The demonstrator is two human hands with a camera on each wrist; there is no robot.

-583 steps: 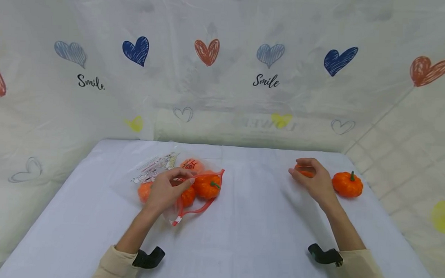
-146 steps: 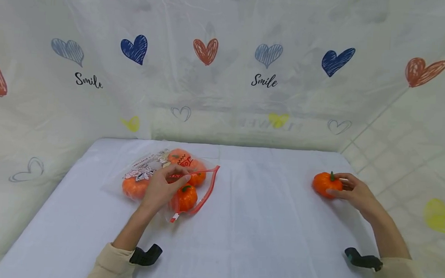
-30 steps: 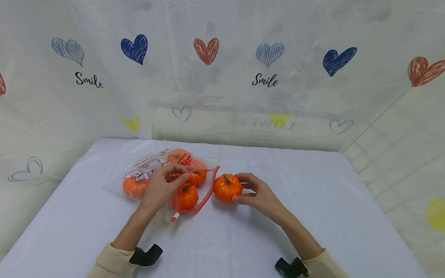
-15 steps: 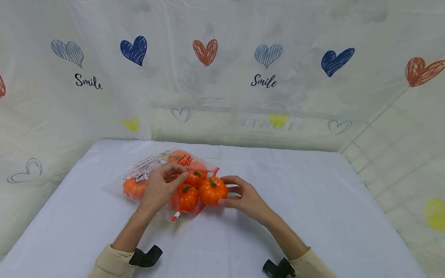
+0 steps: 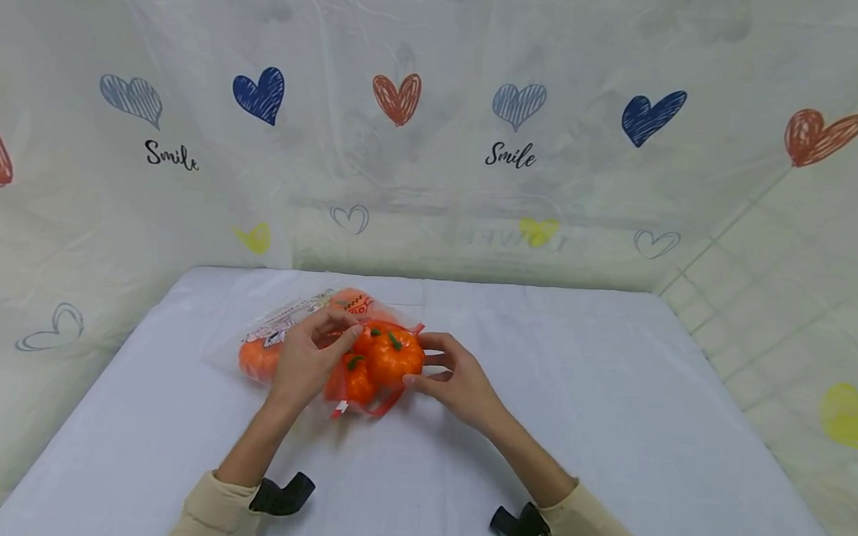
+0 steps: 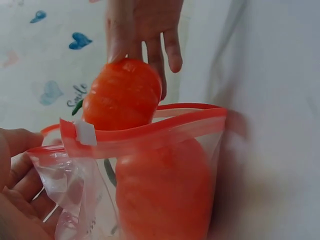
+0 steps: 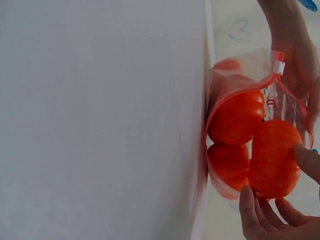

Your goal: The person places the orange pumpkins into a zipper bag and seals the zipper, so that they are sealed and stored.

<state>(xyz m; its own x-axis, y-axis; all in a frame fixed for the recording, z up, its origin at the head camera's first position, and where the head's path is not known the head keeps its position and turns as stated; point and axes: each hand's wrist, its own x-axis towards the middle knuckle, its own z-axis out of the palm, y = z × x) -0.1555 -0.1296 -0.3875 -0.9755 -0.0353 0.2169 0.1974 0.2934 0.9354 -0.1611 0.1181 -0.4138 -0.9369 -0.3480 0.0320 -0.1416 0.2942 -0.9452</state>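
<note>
A clear plastic zip bag (image 5: pixel 274 326) with a red zip edge and a white slider (image 6: pixel 86 134) lies on the left half of the table, its mouth facing right. My left hand (image 5: pixel 312 362) pinches the upper edge of that mouth, holding it apart. Several orange toy pumpkins fill the bag, among them one at the front of the opening (image 5: pixel 352 382) and one at the left (image 5: pixel 258 362). My right hand (image 5: pixel 460 379) grips another orange pumpkin (image 5: pixel 397 358) with a green stem, between thumb and fingers, at the mouth. In the right wrist view this pumpkin (image 7: pixel 275 160) overlaps the red rim.
A white cloth covers the table (image 5: pixel 608 416). Behind it hangs a pale sheet (image 5: pixel 432 173) printed with hearts and the word Smile. Each wrist carries a black camera mount, one on the left (image 5: pixel 282 495) and one on the right (image 5: pixel 521 525).
My right hand has carried the pumpkin from the right side of the table leftward to the bag's mouth, past the red rim. The left hand keeps its grip on the bag's edge.
</note>
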